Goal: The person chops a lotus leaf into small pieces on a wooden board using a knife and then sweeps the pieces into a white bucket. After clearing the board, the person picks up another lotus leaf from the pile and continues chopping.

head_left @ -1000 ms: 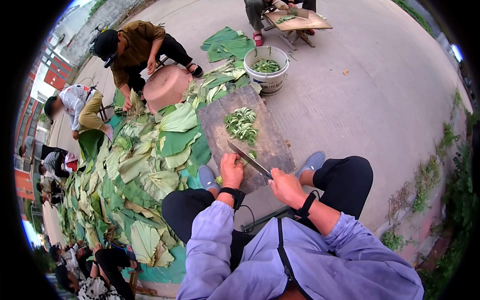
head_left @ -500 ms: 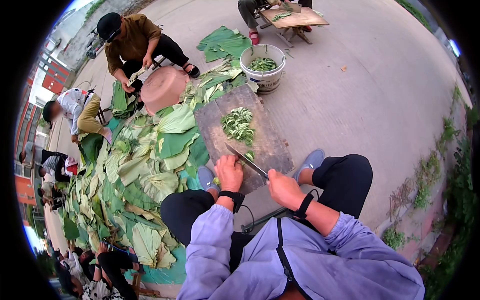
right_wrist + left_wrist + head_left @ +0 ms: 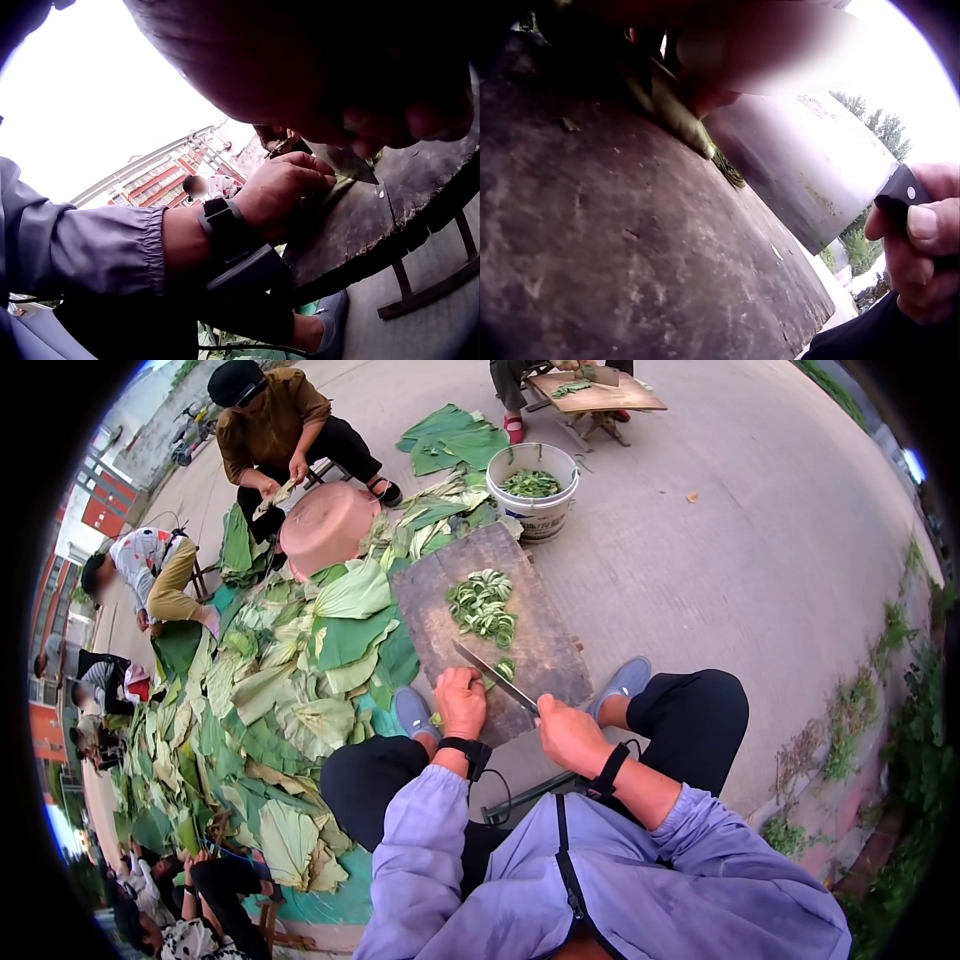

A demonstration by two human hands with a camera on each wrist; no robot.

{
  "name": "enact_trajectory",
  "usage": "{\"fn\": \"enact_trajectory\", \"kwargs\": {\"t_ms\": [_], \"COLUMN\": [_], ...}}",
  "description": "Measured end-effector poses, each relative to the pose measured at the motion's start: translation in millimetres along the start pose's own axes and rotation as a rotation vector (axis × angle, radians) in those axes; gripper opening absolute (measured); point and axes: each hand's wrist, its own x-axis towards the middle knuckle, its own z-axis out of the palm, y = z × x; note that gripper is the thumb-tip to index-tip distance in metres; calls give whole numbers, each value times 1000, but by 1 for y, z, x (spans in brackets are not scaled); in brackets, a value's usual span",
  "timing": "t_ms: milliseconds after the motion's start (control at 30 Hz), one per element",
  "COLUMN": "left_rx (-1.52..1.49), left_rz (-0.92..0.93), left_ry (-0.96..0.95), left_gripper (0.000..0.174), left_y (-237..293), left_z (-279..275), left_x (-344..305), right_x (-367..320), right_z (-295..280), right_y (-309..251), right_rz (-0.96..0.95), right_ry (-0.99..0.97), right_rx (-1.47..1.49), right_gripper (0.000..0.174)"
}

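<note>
My right hand grips the black handle of a cleaver, its thumb lying along the handle. The broad blade stands on edge over a dark, worn wooden board, close beside the fingers of my left hand. That left hand holds a rolled green leaf down on the board, its fingers curled over it. Thin curled slices show at the roll's end by the blade in the left wrist view. A small bunch of shreds lies just past the blade, and a larger heap of leaf shreds lies farther up the board.
Large flat leaves cover a green sheet at the left. Beyond the board stand a white bucket with cut leaves and a pink basin. Several people sit around; one works at another low table at the back.
The cleaver and both my hands stay in nearly the same place. At the far left, the person in brown has sat up from bending over the leaves and now handles a pale leaf.
</note>
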Motion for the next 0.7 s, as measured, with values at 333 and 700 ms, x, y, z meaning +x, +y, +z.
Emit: {"fn": "enact_trajectory", "kwargs": {"t_ms": [333, 700], "left_rx": [-5, 24], "left_rz": [-20, -13], "left_ry": [4, 10], "left_gripper": [9, 10], "left_y": [1, 5], "left_z": [2, 2], "left_x": [-1, -2], "right_x": [15, 31], "right_z": [6, 22], "right_y": [-1, -1], "right_rz": [-22, -32], "right_ry": [-4, 54], "right_rx": [-9, -20], "right_gripper": [19, 23]}}
